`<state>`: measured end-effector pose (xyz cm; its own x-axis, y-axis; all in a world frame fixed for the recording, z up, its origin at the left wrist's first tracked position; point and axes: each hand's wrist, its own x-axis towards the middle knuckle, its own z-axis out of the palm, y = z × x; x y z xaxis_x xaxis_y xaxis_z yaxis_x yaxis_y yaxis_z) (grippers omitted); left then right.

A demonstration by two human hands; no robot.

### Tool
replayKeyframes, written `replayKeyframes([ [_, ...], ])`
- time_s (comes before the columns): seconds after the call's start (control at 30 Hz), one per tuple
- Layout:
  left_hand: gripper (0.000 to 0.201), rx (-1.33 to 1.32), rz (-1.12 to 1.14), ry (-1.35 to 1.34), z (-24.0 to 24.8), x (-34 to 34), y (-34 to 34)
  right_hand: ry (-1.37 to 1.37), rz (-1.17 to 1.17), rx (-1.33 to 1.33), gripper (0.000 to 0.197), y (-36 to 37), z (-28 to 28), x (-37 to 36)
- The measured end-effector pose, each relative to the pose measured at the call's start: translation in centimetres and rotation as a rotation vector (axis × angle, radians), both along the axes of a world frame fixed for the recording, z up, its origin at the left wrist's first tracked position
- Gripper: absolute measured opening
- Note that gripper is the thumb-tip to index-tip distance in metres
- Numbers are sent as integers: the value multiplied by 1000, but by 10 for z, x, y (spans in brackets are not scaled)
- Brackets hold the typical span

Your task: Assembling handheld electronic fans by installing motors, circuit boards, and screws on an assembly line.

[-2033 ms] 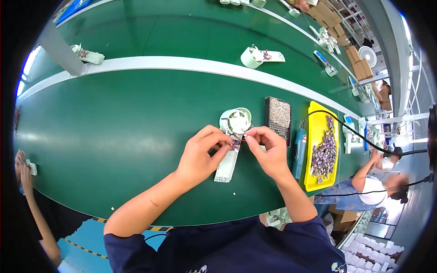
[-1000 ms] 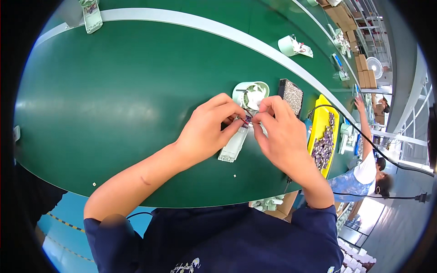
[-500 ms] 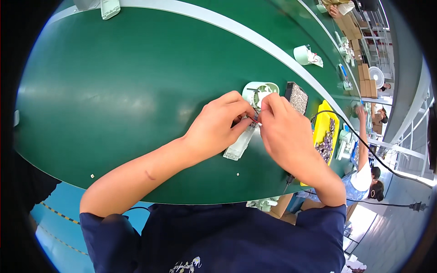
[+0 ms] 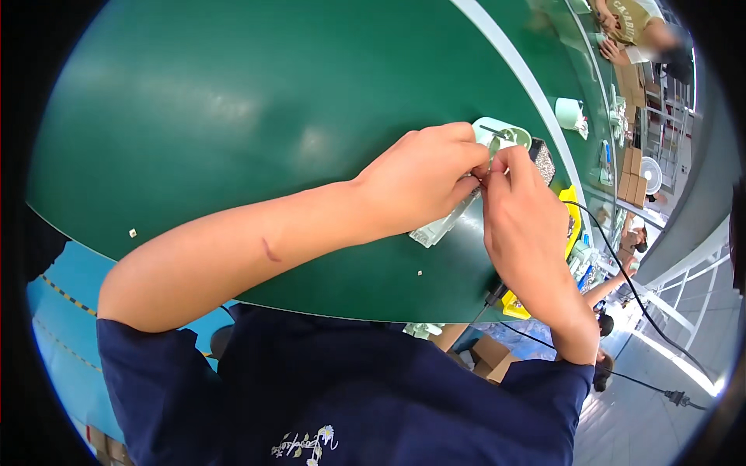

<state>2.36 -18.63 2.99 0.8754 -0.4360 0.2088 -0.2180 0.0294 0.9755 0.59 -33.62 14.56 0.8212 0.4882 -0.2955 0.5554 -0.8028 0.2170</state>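
My left hand [image 4: 423, 182] and my right hand [image 4: 522, 213] meet fingertip to fingertip over the green table [image 4: 233, 116]. Between the fingers both pinch a small part, mostly hidden. Just under the hands lies a pale, long flat strip [image 4: 439, 227] on the table. Behind the fingertips stands a small pale green dish [image 4: 505, 136] with small parts in it. A dark speckled rectangular pad [image 4: 543, 161] lies right of the dish.
A yellow bin [image 4: 573, 225] sits right of my right hand, with a black cable [image 4: 622, 272] running past it. A pale green roll [image 4: 569, 113] stands farther along the table. Other people work at the far end and at the right edge.
The view has tilted down and closer, so the hands sit higher and to the right in the picture. Both hands stay together on the small part over the strip.
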Motion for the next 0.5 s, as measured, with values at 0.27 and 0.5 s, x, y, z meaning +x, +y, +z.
replayKeyframes([
  [0.27, 13, -12, 16, -2, 2, 3, 14, 33, -205, 381, 23, -15, -4, 0],
  [0.5, 12, -103, -9, 78, -2, 8, 17, 86, -223, 1042, 34, -30, -43, -10],
])
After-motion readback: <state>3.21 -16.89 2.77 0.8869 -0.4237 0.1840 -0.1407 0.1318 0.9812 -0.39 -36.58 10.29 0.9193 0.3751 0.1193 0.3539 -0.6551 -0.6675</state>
